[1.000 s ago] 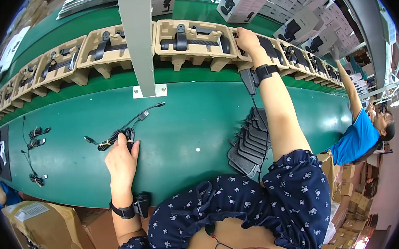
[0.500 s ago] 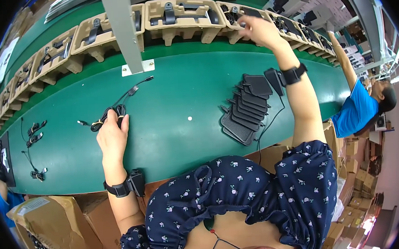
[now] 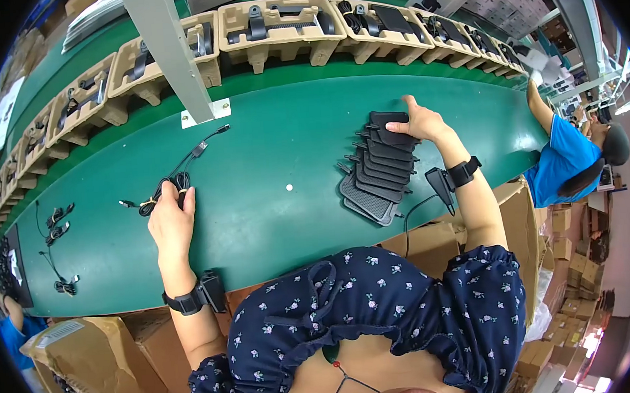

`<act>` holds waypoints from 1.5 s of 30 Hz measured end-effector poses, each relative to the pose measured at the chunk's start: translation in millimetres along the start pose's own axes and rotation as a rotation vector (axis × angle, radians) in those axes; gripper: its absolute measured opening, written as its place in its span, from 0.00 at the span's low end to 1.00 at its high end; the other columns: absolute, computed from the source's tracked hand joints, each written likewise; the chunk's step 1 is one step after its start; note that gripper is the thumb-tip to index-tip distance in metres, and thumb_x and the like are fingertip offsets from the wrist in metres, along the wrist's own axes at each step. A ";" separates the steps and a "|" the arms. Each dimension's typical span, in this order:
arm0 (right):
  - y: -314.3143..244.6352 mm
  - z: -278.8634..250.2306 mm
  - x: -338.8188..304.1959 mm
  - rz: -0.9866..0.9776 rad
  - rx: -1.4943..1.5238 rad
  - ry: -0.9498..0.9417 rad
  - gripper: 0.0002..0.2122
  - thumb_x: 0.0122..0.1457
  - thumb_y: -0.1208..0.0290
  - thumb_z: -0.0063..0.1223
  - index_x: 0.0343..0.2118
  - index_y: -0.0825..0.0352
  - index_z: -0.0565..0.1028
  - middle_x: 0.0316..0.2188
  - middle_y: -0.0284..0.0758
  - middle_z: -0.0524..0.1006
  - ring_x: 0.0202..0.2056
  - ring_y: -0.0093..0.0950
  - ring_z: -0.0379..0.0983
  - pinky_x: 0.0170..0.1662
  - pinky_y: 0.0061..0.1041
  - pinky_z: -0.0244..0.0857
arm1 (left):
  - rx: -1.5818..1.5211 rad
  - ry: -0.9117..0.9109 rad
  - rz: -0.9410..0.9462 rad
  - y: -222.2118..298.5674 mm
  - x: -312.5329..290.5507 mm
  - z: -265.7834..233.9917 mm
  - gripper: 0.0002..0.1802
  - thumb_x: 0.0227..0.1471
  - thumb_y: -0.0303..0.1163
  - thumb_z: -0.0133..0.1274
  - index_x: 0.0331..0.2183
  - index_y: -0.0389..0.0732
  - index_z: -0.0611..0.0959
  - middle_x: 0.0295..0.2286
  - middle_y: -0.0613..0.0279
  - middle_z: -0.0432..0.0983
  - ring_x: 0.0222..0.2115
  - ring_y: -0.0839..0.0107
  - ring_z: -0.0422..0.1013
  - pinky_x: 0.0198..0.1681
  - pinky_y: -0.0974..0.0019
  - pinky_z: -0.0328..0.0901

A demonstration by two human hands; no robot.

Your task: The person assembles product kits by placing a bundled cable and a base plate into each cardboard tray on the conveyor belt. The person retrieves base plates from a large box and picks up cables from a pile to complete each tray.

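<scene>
My left hand (image 3: 172, 217) is closed around a bundled black cable (image 3: 181, 182) on the green table. One loose end of the cable, with a plug, points away to the far right. On the right side, my right hand (image 3: 425, 124) reaches over an overlapping row of flat black rectangular pads (image 3: 377, 170) with small prongs on their edges. Its thumb rests on the farthest pad, and the index finger stretches out apart from the thumb. The other fingers are partly hidden. Both wrists wear black straps with small boxes.
Beyond the table runs a row of cardboard-coloured molded trays (image 3: 282, 42) with black parts. A grey metal post (image 3: 178, 67) stands before them. More bundled cables (image 3: 58, 229) lie at left. An open carton (image 3: 96, 358) stands near left. A co-worker in blue (image 3: 565, 164) works at right.
My right hand has come back from a molded tray to the black pads. My left hand stays on the cable bundle. The whole view has shifted slightly.
</scene>
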State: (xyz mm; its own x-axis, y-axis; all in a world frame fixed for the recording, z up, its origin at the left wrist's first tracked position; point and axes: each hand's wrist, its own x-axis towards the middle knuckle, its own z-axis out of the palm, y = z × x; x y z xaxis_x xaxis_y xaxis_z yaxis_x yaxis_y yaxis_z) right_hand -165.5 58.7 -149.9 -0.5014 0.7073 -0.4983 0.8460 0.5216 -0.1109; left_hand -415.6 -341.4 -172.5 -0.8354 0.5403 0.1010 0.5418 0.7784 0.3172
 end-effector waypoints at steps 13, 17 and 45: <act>-32.8 -21.6 -14.3 -0.526 0.562 0.165 0.11 0.57 0.69 0.52 0.42 0.66 0.73 0.26 0.26 0.72 0.28 0.17 0.67 0.34 0.19 0.65 | -0.004 -0.008 -0.007 1.0 -0.5 -2.2 0.15 0.50 0.39 0.53 0.27 0.40 0.68 0.19 0.55 0.72 0.23 0.53 0.70 0.27 0.56 0.63; -75.5 -42.6 -49.7 -0.529 0.627 -0.255 0.14 0.58 0.69 0.51 0.47 0.64 0.72 0.27 0.27 0.72 0.26 0.14 0.65 0.30 0.18 0.65 | 0.001 -0.021 -0.024 -4.1 -4.0 -1.4 0.15 0.50 0.40 0.53 0.27 0.40 0.68 0.20 0.55 0.72 0.23 0.53 0.70 0.27 0.57 0.63; -129.4 -116.1 103.9 -0.714 0.752 0.850 0.09 0.58 0.73 0.50 0.41 0.67 0.72 0.18 0.26 0.67 0.17 0.15 0.58 0.21 0.18 0.54 | -0.081 -0.019 0.477 43.4 -9.3 -38.1 0.09 0.43 0.28 0.56 0.30 0.41 0.76 0.27 0.60 0.69 0.31 0.60 0.68 0.32 0.59 0.65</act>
State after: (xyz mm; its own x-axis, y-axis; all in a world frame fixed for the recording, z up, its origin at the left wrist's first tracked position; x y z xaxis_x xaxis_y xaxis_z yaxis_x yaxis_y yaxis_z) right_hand -348.1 120.2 -87.4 -0.5961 0.6102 0.5218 0.1091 0.7054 -0.7003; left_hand -387.9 -324.9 -123.7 -0.4936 0.8369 0.2365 0.8542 0.4155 0.3125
